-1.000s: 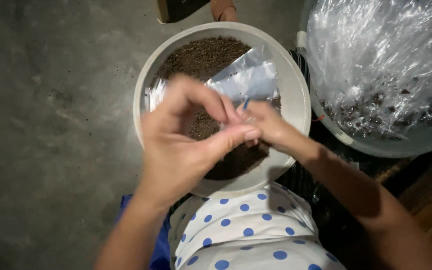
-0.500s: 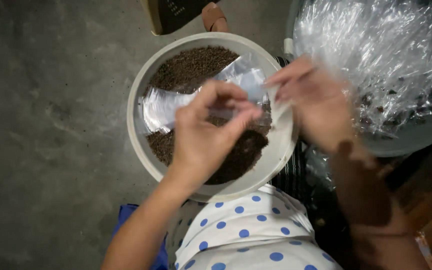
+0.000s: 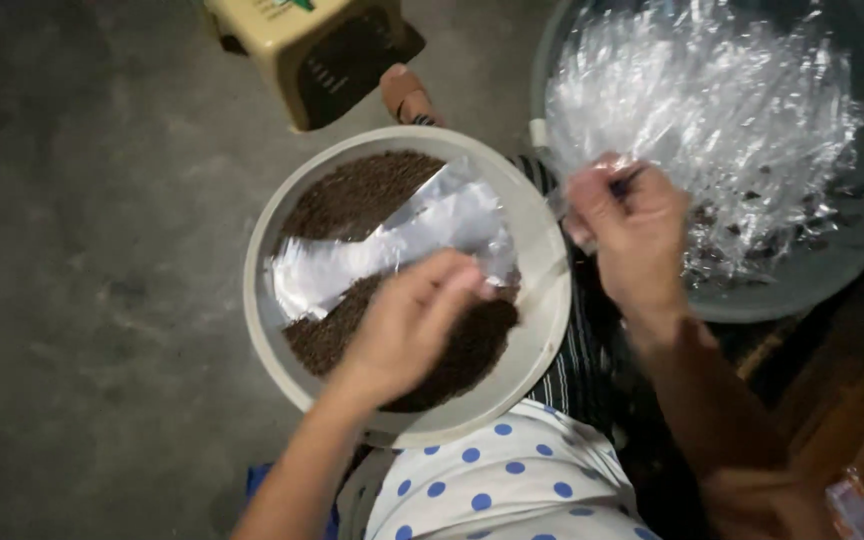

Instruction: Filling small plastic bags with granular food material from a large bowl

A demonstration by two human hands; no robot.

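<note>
Informal floor-level packing spot, probably in a home or small backyard workshop. Work was done low over a bare, stained concrete floor (image 3: 82, 300) rather than at any worktop. A small plastic stool (image 3: 302, 50) stood nearby. A round basin of dark granular material (image 3: 407, 285) lay in front of the seated person, and a second basin (image 3: 802, 270) held loose clear plastic bags (image 3: 702, 110)
</note>
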